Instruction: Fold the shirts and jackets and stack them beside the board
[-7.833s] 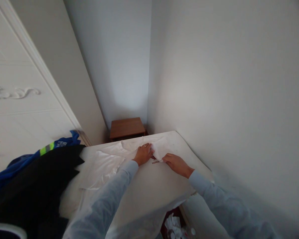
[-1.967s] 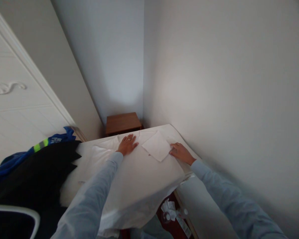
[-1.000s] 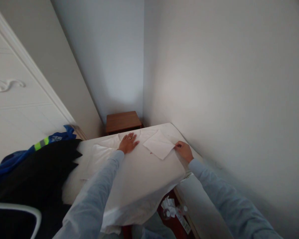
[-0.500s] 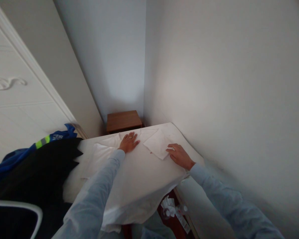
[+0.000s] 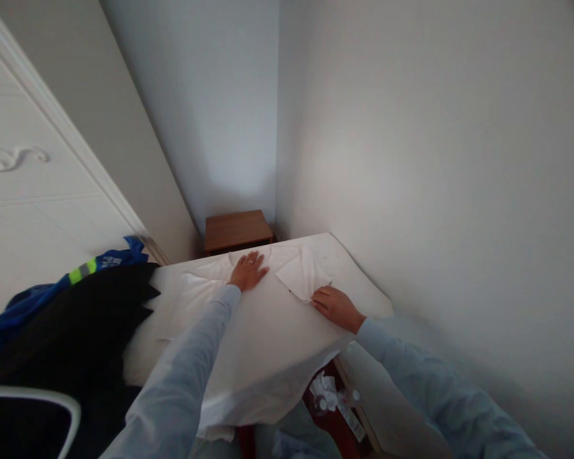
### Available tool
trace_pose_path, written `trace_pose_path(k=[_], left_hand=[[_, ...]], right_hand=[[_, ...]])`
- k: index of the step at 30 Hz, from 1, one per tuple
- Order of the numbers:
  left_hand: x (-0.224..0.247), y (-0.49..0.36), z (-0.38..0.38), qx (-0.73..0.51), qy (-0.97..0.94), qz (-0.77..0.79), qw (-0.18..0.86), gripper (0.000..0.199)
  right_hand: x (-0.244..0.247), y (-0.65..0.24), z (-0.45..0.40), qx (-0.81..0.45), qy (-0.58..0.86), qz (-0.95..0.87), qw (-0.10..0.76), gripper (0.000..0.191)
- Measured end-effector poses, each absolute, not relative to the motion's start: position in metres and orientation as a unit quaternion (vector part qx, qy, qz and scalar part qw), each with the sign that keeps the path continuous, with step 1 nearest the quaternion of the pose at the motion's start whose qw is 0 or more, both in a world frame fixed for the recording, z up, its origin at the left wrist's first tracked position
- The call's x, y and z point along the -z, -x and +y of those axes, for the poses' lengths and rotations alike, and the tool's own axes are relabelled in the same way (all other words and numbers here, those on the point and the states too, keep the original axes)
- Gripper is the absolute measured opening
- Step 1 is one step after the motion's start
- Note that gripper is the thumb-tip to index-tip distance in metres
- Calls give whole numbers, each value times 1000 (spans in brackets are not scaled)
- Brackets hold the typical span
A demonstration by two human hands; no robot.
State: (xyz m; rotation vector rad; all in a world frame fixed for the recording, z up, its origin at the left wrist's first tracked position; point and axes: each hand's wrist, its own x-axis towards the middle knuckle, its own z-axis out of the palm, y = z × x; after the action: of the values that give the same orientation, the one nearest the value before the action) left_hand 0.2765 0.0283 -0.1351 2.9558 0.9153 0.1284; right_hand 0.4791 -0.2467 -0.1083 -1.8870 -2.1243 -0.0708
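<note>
A white shirt [image 5: 249, 331] lies spread over a white-covered table [image 5: 363, 280], with its curved neckline near the far edge. My left hand [image 5: 247, 271] rests flat on it near the neckline, fingers spread and a ring on one of them. The right part of the shirt is turned over into a pointed flap [image 5: 300, 274]. At the flap's near corner, my right hand [image 5: 335, 307] has its fingers closed on the fabric. The thumb is hidden beneath the hand.
Dark clothing [image 5: 76, 325] and a blue garment with a yellow-green band [image 5: 83, 271] lie at the left. A brown wooden stand [image 5: 239, 229] fills the far corner. A wall [image 5: 435, 191] runs along the right. Crumpled white paper [image 5: 324, 387] lies below the table's near edge.
My right hand has moved left and nearer to me, its fingers closing on the flap's near corner. The flap has shifted slightly and creased. My left hand stays in place.
</note>
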Motion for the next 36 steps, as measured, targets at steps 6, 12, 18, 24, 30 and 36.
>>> trace_pose_path(k=[6,12,18,24,30,36], left_hand=[[135,-276,29,-46,-955,291,23,66],[136,-276,27,-46,-954,294,27,65],[126,-287,28,-56,-952,301,12,57],[107,-344,-3,-104,-966,237,6,55],[118,-392,-32,-56,-984,153,69,53],[129,-394,-22,-50,-982,167,69,57]], right_hand=[[115,-480,-247,8,671,-714,198,27],[119,-500,-257,38,699,-680,218,40],[137,-521,-266,55,761,-612,207,36],[131,-523,-255,31,793,-571,209,35],[118,-520,-239,22,856,-484,181,32],[124,-526,-242,16,844,-488,220,18]])
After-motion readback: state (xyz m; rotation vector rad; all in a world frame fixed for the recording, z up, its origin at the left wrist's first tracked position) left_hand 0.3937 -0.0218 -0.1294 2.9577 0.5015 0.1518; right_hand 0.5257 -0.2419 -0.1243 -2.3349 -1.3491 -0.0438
